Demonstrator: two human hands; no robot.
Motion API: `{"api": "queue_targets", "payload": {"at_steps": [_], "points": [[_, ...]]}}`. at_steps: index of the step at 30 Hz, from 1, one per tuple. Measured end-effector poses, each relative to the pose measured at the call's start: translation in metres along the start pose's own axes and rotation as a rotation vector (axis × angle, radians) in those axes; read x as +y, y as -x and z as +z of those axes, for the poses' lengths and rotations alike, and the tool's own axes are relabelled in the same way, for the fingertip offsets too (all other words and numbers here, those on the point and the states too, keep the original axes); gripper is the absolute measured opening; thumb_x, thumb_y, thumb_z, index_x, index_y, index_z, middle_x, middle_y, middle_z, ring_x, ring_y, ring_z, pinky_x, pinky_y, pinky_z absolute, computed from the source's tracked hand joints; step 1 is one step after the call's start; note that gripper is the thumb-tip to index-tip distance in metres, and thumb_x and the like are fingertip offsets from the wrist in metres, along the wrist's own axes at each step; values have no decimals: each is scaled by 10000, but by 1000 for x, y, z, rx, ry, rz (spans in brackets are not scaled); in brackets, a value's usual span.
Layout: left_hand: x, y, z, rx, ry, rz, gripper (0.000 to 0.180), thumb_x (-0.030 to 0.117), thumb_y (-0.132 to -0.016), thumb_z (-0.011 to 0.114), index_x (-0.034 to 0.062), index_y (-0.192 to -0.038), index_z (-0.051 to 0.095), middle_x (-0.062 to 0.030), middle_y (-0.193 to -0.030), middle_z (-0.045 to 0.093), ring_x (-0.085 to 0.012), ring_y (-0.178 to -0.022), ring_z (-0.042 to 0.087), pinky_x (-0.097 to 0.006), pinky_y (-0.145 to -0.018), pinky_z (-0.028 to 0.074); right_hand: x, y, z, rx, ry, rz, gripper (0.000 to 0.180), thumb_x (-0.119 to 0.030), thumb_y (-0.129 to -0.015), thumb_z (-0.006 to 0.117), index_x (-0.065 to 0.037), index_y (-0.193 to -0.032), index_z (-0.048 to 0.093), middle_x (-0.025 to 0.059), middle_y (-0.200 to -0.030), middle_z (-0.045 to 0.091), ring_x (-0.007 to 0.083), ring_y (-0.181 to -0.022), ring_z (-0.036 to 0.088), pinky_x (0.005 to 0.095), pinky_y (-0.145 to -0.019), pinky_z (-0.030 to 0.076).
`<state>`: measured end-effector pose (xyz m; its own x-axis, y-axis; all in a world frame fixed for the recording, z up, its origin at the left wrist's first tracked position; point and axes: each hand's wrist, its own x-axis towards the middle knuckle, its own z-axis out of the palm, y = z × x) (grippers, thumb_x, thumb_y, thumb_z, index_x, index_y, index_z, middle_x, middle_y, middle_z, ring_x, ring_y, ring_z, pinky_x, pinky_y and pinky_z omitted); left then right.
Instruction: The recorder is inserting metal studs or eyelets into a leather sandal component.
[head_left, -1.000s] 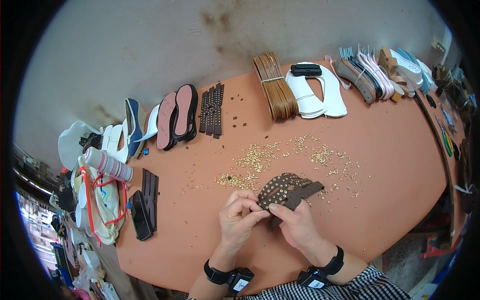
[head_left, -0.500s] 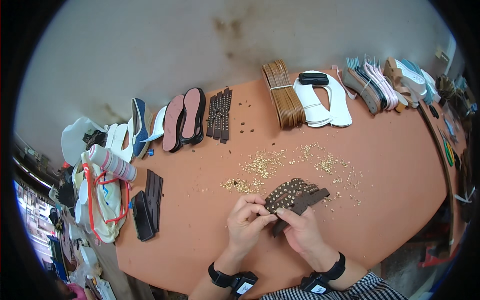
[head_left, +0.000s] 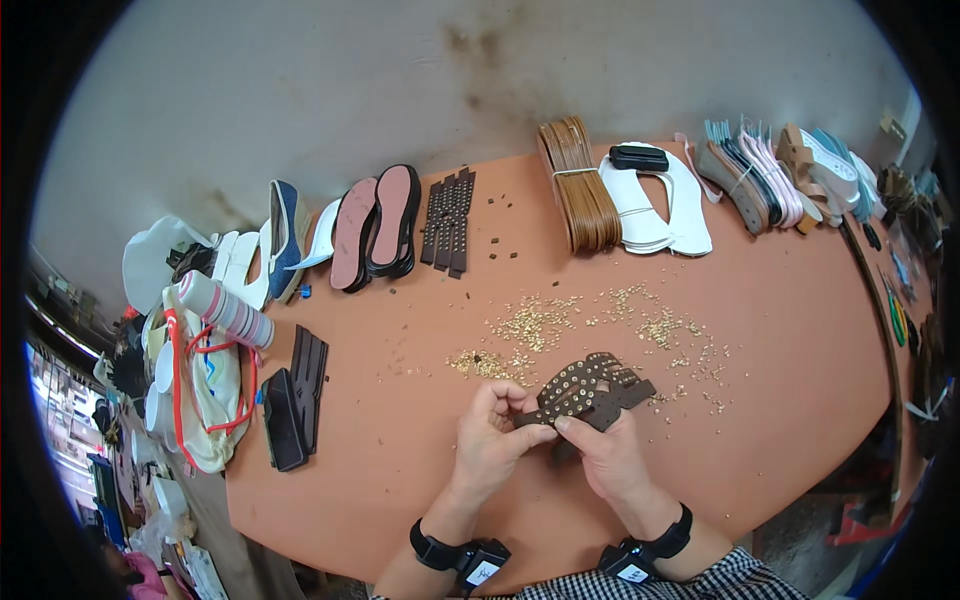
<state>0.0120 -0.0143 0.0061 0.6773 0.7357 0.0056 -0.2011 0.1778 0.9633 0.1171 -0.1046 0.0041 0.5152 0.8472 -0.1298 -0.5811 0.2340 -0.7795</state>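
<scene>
Two hands meet over the near edge of the orange table [head_left: 780, 330], both clamped on a bundle of brown studded straps [head_left: 590, 392]. The left hand [head_left: 490, 440] pinches the bundle's near end between thumb and fingertips; the right hand [head_left: 608, 455] grips it from below, thumb on top, so the straps fan up and away to the right of the hands, just above the table. Gold studs [head_left: 600, 325] lie scattered on the table just beyond the straps. Farther back lie a second set of studded straps [head_left: 449, 220], a pair of pink soles [head_left: 375, 230], a tied bundle of tan strips [head_left: 580, 195] and white soles [head_left: 660, 200] with a black piece on top. Dark flat pieces [head_left: 295, 395] lie at the left edge beside a bag with red handles [head_left: 200, 390]. The undersides of the held straps are covered by the fingers; the stacks at the far right are bent by the lens and hard to make out.
</scene>
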Motion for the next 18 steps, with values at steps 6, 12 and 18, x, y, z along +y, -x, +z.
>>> {"api": "queue_targets", "payload": {"at_steps": [6,12,18], "points": [[4,1,2,17,79,-58,432,-118,-635,690,42,-946,436,-53,-836,508,-112,-792,521,-235,-705,476,1,-1,-1,-33,34,14,192,60,-786,550,-11,-963,531,23,-891,582,88,-798,556,230,-728,466],[2,2,-3,-51,-66,53,347,-111,-691,652,1,-941,440,-60,-856,499,-128,-780,546,-268,-691,527,-3,1,-1,-53,79,-3,212,60,-760,566,1,-963,547,57,-892,596,125,-777,577,258,-715,479],[9,4,-2,-41,-12,42,319,-110,-697,648,4,-915,445,-56,-846,492,-135,-772,554,-284,-684,538,-3,-1,-2,-111,85,16,207,68,-759,560,-4,-952,543,57,-870,592,124,-749,571,256,-680,484]]}}
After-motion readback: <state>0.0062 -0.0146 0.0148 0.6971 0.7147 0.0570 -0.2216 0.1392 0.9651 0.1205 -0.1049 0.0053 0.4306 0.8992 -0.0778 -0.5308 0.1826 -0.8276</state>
